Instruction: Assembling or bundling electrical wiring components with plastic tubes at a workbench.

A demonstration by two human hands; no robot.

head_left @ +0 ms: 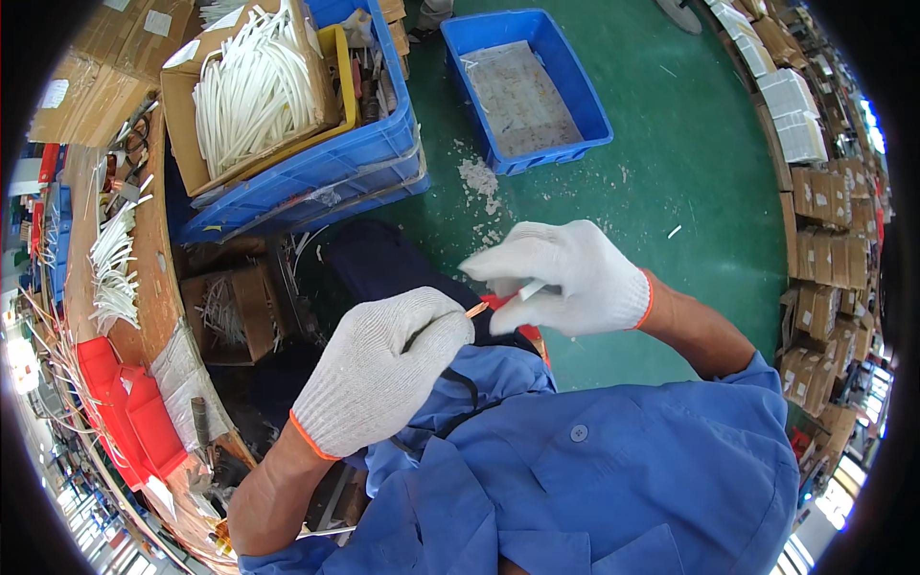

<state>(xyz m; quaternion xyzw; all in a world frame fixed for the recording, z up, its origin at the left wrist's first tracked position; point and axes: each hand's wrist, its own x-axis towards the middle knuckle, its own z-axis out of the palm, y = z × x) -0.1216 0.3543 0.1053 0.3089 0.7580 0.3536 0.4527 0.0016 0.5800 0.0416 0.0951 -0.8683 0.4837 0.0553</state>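
My left hand [376,369], in a white knit glove with an orange cuff, is closed in a pinch in front of my blue shirt. From between its thumb and forefinger sticks a short copper-coloured wire end [477,310]; the rest of it is hidden in the glove. Just to the right, my right hand [580,278], gloved the same way, has its fingers curled round a short white piece of sleeve [533,288], whose far end is hidden by the fingers. A small gap separates the two hands. Something red [498,302] shows below and between them.
At the upper left, a carton of white sleeves [244,158] rests on stacked blue crates [383,158]. A blue tub [594,125] stands on the green floor beside white scraps [479,182]. The wooden bench [158,240] at left bears white sleeves and red bins [129,407]. Cartons [824,254] line the right.
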